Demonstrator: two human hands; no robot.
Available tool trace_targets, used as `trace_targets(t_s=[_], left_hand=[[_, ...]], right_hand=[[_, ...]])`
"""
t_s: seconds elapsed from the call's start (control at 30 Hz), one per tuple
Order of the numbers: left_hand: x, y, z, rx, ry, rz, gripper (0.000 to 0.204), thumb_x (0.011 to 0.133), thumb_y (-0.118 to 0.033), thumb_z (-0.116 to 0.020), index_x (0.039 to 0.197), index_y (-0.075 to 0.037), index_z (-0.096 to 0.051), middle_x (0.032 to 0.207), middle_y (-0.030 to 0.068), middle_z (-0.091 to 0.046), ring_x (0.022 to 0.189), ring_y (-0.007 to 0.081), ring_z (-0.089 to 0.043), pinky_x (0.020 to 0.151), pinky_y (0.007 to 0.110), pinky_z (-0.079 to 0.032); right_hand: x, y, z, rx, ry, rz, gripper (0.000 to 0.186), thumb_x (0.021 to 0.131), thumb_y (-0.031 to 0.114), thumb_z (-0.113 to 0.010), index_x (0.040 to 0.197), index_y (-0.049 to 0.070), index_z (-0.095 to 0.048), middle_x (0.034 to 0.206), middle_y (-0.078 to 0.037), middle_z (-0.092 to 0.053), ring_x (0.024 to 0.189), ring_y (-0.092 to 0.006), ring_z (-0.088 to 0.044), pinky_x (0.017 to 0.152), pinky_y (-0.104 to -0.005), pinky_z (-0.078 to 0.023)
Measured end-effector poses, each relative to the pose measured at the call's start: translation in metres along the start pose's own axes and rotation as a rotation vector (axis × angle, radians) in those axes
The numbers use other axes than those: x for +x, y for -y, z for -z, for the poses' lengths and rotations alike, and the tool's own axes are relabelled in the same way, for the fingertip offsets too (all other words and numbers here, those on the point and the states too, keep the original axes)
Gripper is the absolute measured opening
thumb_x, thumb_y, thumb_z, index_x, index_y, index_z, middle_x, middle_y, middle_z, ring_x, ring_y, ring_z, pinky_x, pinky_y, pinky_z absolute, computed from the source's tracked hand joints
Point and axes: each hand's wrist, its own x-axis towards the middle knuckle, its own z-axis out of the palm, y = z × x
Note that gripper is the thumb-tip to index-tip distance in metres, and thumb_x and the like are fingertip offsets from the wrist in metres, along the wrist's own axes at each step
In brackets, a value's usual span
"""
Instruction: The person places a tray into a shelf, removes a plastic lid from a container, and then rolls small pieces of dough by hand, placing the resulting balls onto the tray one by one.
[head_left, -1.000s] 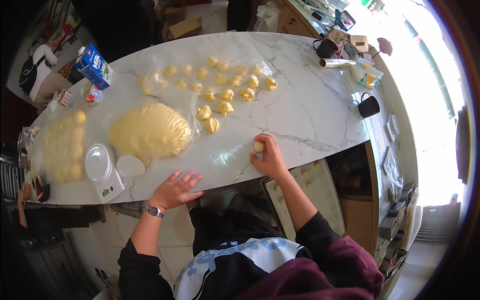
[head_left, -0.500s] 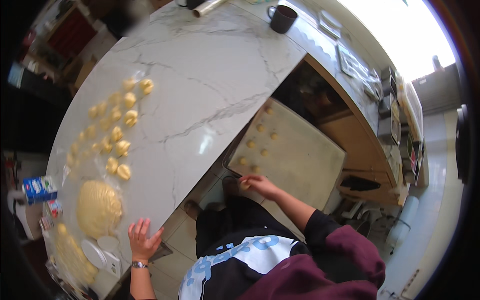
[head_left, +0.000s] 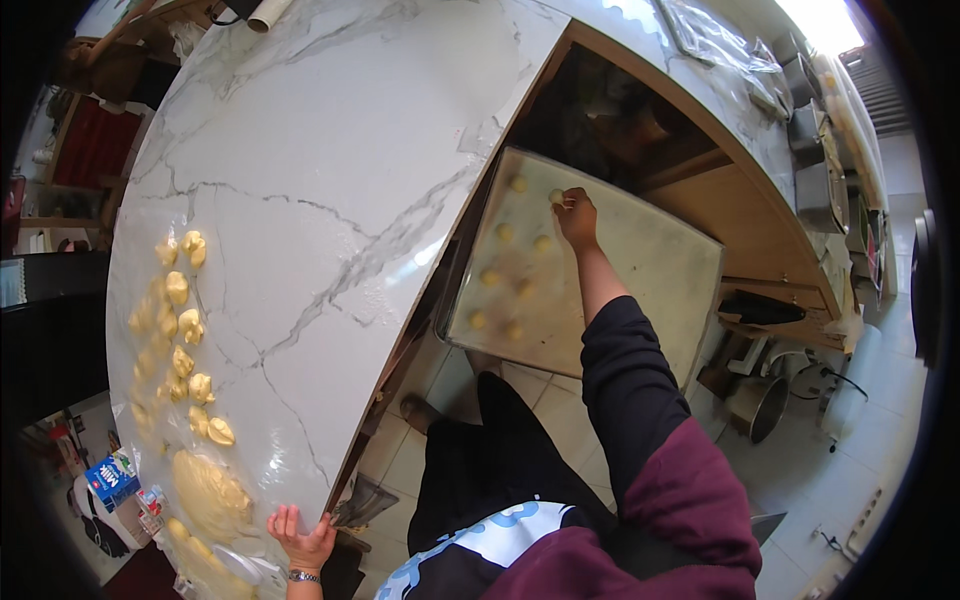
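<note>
My right hand [head_left: 577,218] reaches over the far part of a large baking tray [head_left: 640,300], its fingers closed on a small round dough ball [head_left: 557,197]. Several pale dough balls [head_left: 505,232] sit in two rows along the tray's left side. At the near edge of the marble counter [head_left: 300,290] rests my left hand [head_left: 303,540], fingers spread and holding nothing, a watch on its wrist. Close to it, a big mass of yellow dough [head_left: 210,492] lies under clear plastic. Beyond that, rough dough pieces [head_left: 190,325] are grouped on the counter's left, some covered by plastic.
A blue carton [head_left: 112,478] stands past the counter's left edge. The tray juts out beside an open wooden cabinet [head_left: 740,220]. On the floor at right is a metal pot [head_left: 757,408]. Metal pans [head_left: 822,185] line the right side.
My right hand has moved from the tray's near edge to its far part with the dough ball. My left hand stays at the counter edge. The view has shifted.
</note>
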Motion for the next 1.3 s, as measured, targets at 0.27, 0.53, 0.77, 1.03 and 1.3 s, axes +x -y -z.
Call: trace_targets(t_s=[0.27, 0.53, 0.77, 1.03, 1.3], left_hand=[[0.006, -0.005, -0.004, -0.030, -0.033, 0.010, 0.032, 0.069, -0.019, -0.071, 0.099, -0.028, -0.066, 0.133, 0.0131, -0.043, 0.126, 0.0340, -0.039, 0.100, 0.055, -0.032], [0.005, -0.011, 0.002, -0.045, -0.037, 0.108, 0.033, 0.070, -0.030, -0.075, 0.102, -0.035, -0.067, 0.134, 0.0032, -0.046, 0.128, 0.0238, -0.040, 0.099, 0.049, -0.035], [0.018, -0.012, 0.007, 0.037, -0.107, 0.088, 0.033, 0.069, -0.031, -0.075, 0.101, -0.037, -0.067, 0.133, -0.0003, -0.050, 0.124, 0.0208, -0.045, 0.100, 0.045, -0.036], [0.005, -0.019, 0.000, 0.032, -0.138, 0.124, 0.026, 0.082, -0.030, -0.063, 0.108, -0.036, -0.064, 0.135, -0.0016, -0.051, 0.125, 0.0182, -0.045, 0.099, 0.042, -0.037], [0.012, -0.015, 0.000, 0.036, -0.204, 0.090, 0.021, 0.087, -0.030, -0.057, 0.107, -0.033, -0.064, 0.134, -0.0019, -0.052, 0.124, 0.0174, -0.047, 0.099, 0.042, -0.038]], right_hand=[[-0.018, 0.036, 0.038, 0.183, -0.222, 0.033, 0.032, 0.077, -0.005, -0.057, 0.109, 0.000, -0.059, 0.104, -0.016, -0.067, 0.096, -0.0259, -0.067, 0.080, -0.0326, -0.052], [-0.132, 0.338, 0.033, 0.413, 0.414, 0.916, 0.015, 0.083, -0.001, -0.063, 0.097, 0.004, -0.065, 0.101, -0.009, -0.066, 0.098, -0.0261, -0.061, 0.087, -0.0353, -0.048], [-0.157, 0.455, -0.120, 0.210, 0.357, 1.177, 0.020, 0.088, 0.010, -0.058, 0.105, 0.004, -0.065, 0.122, -0.014, -0.058, 0.116, -0.0317, -0.051, 0.097, -0.0413, -0.042], [-0.225, 0.452, -0.028, 0.259, 0.698, 0.875, 0.012, 0.083, 0.012, -0.069, 0.094, 0.008, -0.068, 0.078, -0.008, -0.063, 0.063, -0.0183, -0.054, 0.062, -0.0294, -0.047], [-0.286, 0.404, -0.071, 0.108, 0.465, 1.192, 0.022, 0.082, 0.016, -0.069, 0.099, 0.008, -0.057, 0.099, -0.013, -0.055, 0.094, -0.0336, -0.054, 0.081, -0.0420, -0.046]])
